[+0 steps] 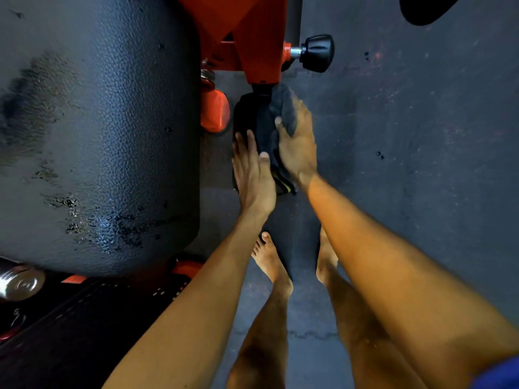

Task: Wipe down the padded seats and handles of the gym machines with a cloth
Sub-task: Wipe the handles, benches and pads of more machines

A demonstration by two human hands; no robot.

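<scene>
A dark cloth (276, 119) lies over a black roller pad (245, 113) below the orange machine frame (252, 37). My right hand (297, 144) grips the cloth against the pad's right side, thumb across the front. Against the pad's left side rests my left hand (252, 169), fingers straight and pointing up, thumb touching the cloth. A large black padded seat (98, 130) fills the left of the view, with wet streaks on its textured surface.
A black adjustment knob (317, 53) sticks out to the right of the frame. An orange end cap (214, 113) sits between seat and roller. A chrome bar end (21, 283) shows at lower left. My bare feet (271, 262) stand on dark rubber flooring (421, 164).
</scene>
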